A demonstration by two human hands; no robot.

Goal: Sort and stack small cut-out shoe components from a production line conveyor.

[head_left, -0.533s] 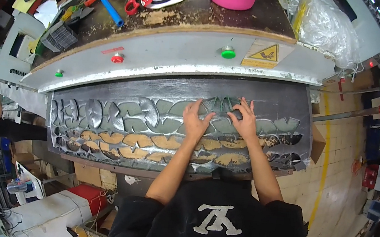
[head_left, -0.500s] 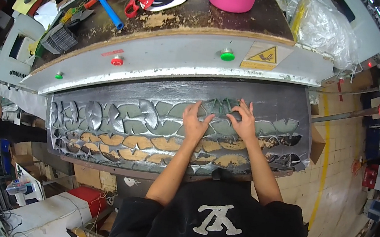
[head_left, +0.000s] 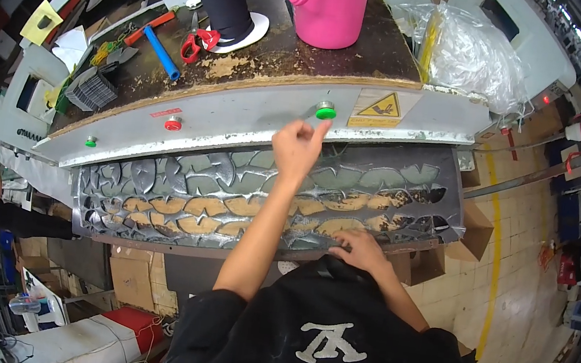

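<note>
My left hand (head_left: pixel 296 147) is raised at the front of the grey machine beam (head_left: pixel 241 112). Its thumb reaches up to a green push button (head_left: pixel 325 113), and the other fingers are curled with nothing in them. Below lies a dark grey sheet (head_left: pixel 446 171) with rows of leaf-shaped cut-outs. Through some of these a tan, worn surface (head_left: pixel 203 206) shows; others look grey-green. Several curled dark pieces (head_left: pixel 143 175) stick up at the sheet's left. My right hand (head_left: pixel 361 249) rests by the sheet's near edge, fingers apart and empty.
On the beam's top stand a pink bucket (head_left: pixel 331 14), a dark thread cone (head_left: pixel 222 0), red-handled scissors (head_left: pixel 192 47) and a blue-handled tool (head_left: pixel 162 53). A red button (head_left: pixel 173 123) sits farther left. Plastic bags (head_left: pixel 479 59) lie right; another person (head_left: pixel 22 216) is far left.
My left hand has left the sheet and gone up to the green button. My right hand has drawn back to the near edge. The green-edged tool between my hands no longer shows.
</note>
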